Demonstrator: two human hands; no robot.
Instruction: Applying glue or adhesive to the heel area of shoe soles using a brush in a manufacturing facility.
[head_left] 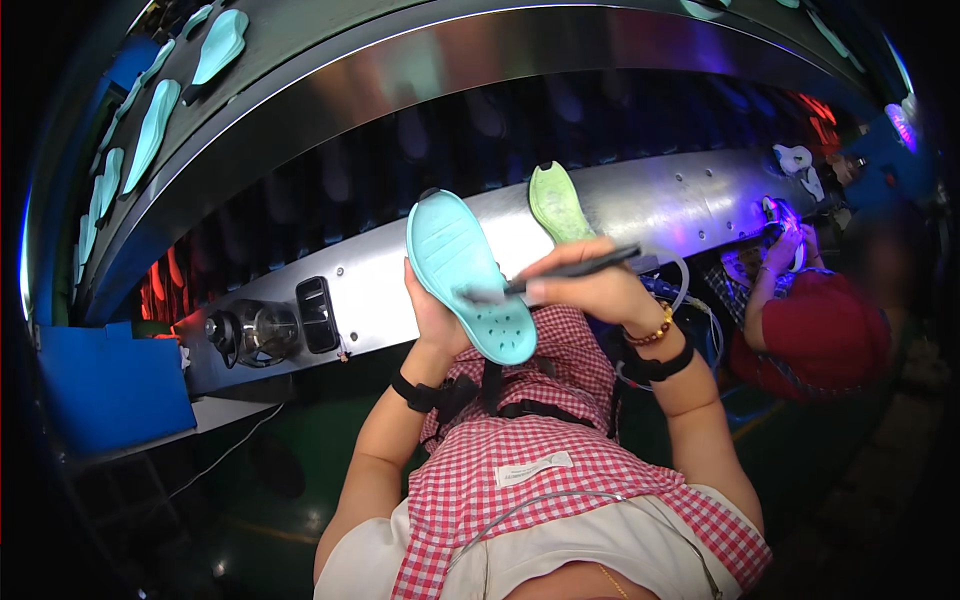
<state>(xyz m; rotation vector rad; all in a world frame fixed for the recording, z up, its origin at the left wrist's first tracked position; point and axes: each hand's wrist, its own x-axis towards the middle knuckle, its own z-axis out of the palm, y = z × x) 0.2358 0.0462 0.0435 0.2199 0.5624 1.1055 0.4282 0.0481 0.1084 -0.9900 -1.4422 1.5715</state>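
Observation:
My left hand (434, 322) grips the edge of a turquoise shoe sole (448, 245) from its left side, with its fingers mostly behind it. Ridges cross the sole's upper part and small holes dot its lower end; a dark tab sticks out at the top. In my right hand (592, 288) is a brush (603, 262) with a dark handle, pinched between thumb and fingers. The brush's blurred tip lies over the middle of the turquoise sole and seems to touch it. Just beyond my right hand, a pale green shoe sole (558, 203) rests on the metal ledge.
The metal ledge (375, 285) runs along a dark rack. At its left stand a glass jug (262, 333) and a black tray (317, 315), near a blue box (115, 385). More turquoise soles (152, 135) lie on the upper belt. A co-worker in red (825, 330) works at right.

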